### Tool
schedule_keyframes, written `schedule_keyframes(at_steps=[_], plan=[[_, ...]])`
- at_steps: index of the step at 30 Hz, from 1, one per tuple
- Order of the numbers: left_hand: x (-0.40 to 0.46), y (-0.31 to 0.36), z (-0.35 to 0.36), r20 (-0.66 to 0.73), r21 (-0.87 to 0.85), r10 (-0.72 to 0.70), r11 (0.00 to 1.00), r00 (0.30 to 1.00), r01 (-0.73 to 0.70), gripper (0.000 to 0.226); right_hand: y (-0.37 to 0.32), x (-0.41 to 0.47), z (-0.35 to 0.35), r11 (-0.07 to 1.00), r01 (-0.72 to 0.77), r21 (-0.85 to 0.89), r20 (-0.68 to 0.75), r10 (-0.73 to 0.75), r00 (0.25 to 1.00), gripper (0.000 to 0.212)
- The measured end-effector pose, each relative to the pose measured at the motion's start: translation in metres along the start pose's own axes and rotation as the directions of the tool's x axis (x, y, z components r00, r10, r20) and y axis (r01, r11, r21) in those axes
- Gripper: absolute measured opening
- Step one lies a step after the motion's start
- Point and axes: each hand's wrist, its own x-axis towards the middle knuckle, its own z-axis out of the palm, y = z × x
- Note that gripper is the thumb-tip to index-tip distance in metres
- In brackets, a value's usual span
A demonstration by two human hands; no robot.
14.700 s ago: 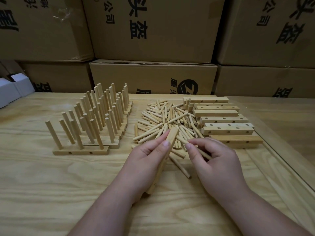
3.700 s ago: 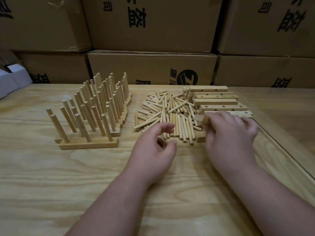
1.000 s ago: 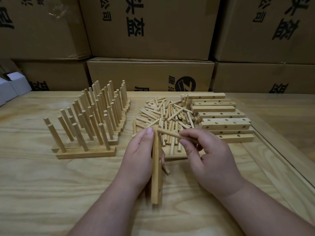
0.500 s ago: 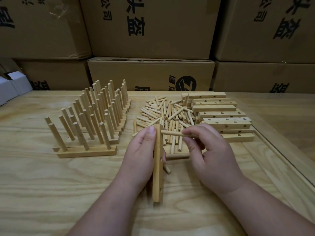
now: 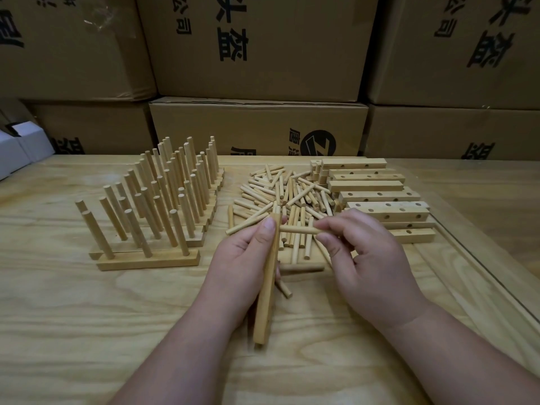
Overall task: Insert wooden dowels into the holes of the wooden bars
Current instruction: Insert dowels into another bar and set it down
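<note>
My left hand (image 5: 242,255) grips a wooden bar (image 5: 266,305) on its edge, its long axis pointing away from me and its lower end on the table. My right hand (image 5: 362,258) pinches a dowel (image 5: 298,230) held level, its left tip touching the bar's upper end at my left thumb. More dowels seem to be tucked in my right palm. A heap of loose dowels (image 5: 280,197) lies behind my hands. Empty drilled bars (image 5: 382,211) are stacked to the right of the heap. Finished bars with upright dowels (image 5: 163,197) stand in rows at the left.
Stacked cardboard boxes (image 5: 257,124) wall off the back of the plywood table (image 5: 87,331). A white box (image 5: 17,147) sits at the far left edge. A raised wooden rim (image 5: 479,267) runs diagonally along the table's right side.
The dowel in my right hand has moved left until its tip meets the top of the bar. My left hand keeps the bar in the same spot.
</note>
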Motion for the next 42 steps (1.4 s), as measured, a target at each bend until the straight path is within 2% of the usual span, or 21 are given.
schedule_keyframes(at_steps=[11,17,21,25,27,30,32,35,37,38,40,41,42], plan=[[0.0,-0.001,-0.001,-0.018,0.024,-0.038,0.999,0.999,0.038,0.041,-0.002,0.0,-0.001,0.998,-0.064,0.008,0.054,0.064,0.996,0.022],[-0.001,0.001,-0.001,0.051,-0.025,-0.059,0.998,0.997,0.061,0.048,-0.005,0.0,0.0,0.999,-0.044,0.0,-0.077,0.044,0.996,0.02],[-0.001,-0.002,-0.001,0.057,0.041,-0.042,0.998,0.997,0.04,0.04,-0.007,0.002,-0.002,0.989,-0.02,-0.145,0.044,0.026,0.999,0.027],[-0.001,-0.004,0.0,0.048,0.116,-0.041,0.993,0.998,0.035,0.032,-0.01,0.003,-0.005,0.982,-0.069,-0.177,0.077,0.083,0.994,0.023],[0.0,-0.005,0.0,0.047,0.16,-0.03,0.987,0.998,0.022,0.037,-0.01,0.002,-0.004,0.978,-0.156,-0.135,0.079,0.168,0.983,0.021],[0.0,-0.004,0.0,0.055,0.254,-0.018,0.967,0.998,0.004,0.051,-0.007,0.002,-0.003,0.927,-0.374,0.014,0.15,0.368,0.918,0.019],[-0.001,-0.003,0.0,0.053,0.286,-0.014,0.958,0.998,-0.001,0.056,-0.005,0.003,-0.003,0.896,-0.437,0.079,0.202,0.415,0.887,0.015],[-0.001,-0.003,0.0,0.055,0.19,-0.013,0.982,0.998,0.003,0.059,-0.009,0.006,-0.003,0.857,-0.475,0.202,0.173,0.446,0.878,0.01],[-0.001,-0.004,0.001,0.07,0.104,-0.038,0.994,0.997,0.031,0.06,-0.013,0.008,-0.001,0.837,-0.475,0.272,0.078,0.473,0.877,0.01],[-0.001,-0.004,0.001,0.068,0.092,-0.043,0.995,0.997,0.036,0.054,-0.015,0.009,0.0,0.833,-0.469,0.295,0.028,0.483,0.875,0.013],[0.0,-0.005,0.001,0.026,0.079,-0.042,0.996,0.999,0.04,0.037,-0.012,0.008,0.001,0.816,-0.454,0.358,-0.024,0.495,0.869,0.039],[0.002,-0.005,0.0,-0.007,0.051,-0.052,0.997,0.999,0.052,0.034,-0.01,0.007,0.001,0.801,-0.455,0.39,-0.032,0.505,0.862,0.047],[0.003,-0.005,-0.002,-0.042,0.002,-0.07,0.998,0.997,0.071,0.035,-0.008,0.006,0.001,0.798,-0.461,0.388,-0.033,0.512,0.859,0.045]])
